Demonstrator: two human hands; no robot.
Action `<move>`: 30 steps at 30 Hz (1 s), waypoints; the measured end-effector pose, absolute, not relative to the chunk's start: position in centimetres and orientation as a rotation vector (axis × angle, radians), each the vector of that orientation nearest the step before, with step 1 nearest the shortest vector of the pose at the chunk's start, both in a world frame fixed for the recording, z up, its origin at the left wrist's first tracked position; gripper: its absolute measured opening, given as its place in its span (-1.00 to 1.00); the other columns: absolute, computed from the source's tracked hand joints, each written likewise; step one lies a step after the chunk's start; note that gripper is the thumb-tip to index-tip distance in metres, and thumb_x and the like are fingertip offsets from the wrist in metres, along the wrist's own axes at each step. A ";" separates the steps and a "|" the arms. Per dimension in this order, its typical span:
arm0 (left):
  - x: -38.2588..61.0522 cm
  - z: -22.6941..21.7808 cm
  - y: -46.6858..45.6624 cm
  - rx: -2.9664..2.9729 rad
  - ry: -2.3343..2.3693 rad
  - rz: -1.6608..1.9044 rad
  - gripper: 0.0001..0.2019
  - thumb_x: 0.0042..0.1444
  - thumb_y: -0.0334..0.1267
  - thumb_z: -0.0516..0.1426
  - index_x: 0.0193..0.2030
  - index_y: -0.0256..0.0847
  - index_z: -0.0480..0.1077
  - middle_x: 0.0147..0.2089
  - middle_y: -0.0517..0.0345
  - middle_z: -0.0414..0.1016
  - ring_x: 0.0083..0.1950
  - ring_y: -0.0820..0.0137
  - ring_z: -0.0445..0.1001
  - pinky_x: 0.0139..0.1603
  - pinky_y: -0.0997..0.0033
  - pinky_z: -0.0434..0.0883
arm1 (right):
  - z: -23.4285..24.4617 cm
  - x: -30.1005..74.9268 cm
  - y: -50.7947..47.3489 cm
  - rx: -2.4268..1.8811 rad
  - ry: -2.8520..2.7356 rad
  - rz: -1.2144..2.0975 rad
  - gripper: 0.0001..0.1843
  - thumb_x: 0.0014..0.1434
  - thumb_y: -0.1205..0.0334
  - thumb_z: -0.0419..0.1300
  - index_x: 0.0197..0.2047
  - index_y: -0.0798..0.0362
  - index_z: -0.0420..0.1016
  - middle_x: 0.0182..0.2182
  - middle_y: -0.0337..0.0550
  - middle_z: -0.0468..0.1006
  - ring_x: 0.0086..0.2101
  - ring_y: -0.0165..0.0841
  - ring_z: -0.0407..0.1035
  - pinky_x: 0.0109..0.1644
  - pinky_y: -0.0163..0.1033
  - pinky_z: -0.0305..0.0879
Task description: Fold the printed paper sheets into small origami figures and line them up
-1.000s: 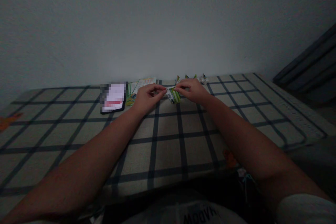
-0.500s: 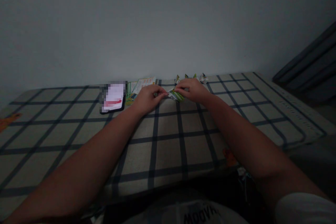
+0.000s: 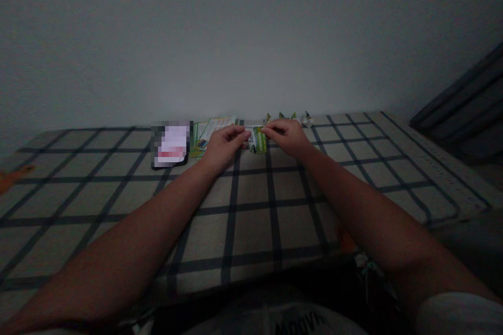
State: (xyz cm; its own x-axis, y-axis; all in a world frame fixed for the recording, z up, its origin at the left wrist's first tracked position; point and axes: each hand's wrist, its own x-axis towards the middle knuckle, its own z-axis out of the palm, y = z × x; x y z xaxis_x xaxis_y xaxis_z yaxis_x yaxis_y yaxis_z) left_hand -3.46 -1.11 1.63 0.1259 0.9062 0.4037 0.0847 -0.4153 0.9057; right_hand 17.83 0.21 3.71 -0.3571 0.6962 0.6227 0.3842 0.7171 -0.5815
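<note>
Between my hands is a small green and white printed paper piece [image 3: 257,141], held up a little with its printed side toward me. My left hand [image 3: 226,144] pinches its left edge between thumb and fingers. On the other side, my right hand [image 3: 286,135] pinches its upper right corner. Behind my right hand stand several small folded paper pieces [image 3: 294,116] with green and white print, partly hidden by it. To the left of my left hand lie several green and white printed sheets [image 3: 212,125], overlapping one another.
A phone [image 3: 172,144] with a lit, blurred screen lies left of the sheets. A checked cloth [image 3: 251,220] covers the table, which meets a plain wall [image 3: 251,36] at the back. Dark curtain-like folds [image 3: 463,89] hang at the far right.
The paper piece between my hands has turned from a slanted, folded look to a flatter, upright face toward me. Both hands stay almost in place.
</note>
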 end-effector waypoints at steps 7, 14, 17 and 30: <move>-3.8 1.7 -1.1 1.657 1.026 1.391 -0.76 0.03 -0.05 0.35 -0.39 -0.18 0.56 -0.41 0.17 0.54 -0.38 0.44 0.45 -0.29 0.42 0.40 | 3.5 18.0 0.6 -0.783 -2.015 0.463 -0.63 0.26 0.02 0.21 -0.37 0.15 0.60 -0.49 -0.17 0.56 -0.47 -0.45 0.33 -0.34 -0.30 0.18; -3.8 1.9 -1.4 1.647 1.014 1.399 -0.72 0.05 0.01 0.33 -0.30 -0.18 0.61 -0.41 0.16 0.56 -0.40 0.43 0.45 -0.28 0.39 0.42 | 3.5 17.8 0.4 -0.794 -1.997 0.501 -0.62 0.26 -0.01 0.21 -0.39 0.13 0.59 -0.51 -0.18 0.55 -0.47 -0.45 0.32 -0.34 -0.30 0.18; -3.8 2.0 -1.4 1.651 1.005 1.438 -0.69 0.05 0.03 0.33 -0.24 -0.18 0.63 -0.38 0.14 0.59 -0.38 0.41 0.48 -0.25 0.36 0.45 | 3.5 17.8 0.4 -0.793 -1.989 0.515 -0.61 0.25 -0.02 0.22 -0.40 0.13 0.59 -0.52 -0.18 0.55 -0.49 -0.46 0.30 -0.35 -0.30 0.19; -3.9 1.8 -1.2 1.728 1.017 1.437 -0.68 0.06 0.05 0.32 -0.29 -0.19 0.60 -0.36 0.12 0.60 -0.35 0.40 0.50 -0.25 0.37 0.45 | 3.3 17.8 0.5 -0.823 -2.017 0.510 -0.59 0.24 -0.04 0.21 -0.42 0.13 0.59 -0.53 -0.18 0.55 -0.48 -0.45 0.33 -0.37 -0.30 0.17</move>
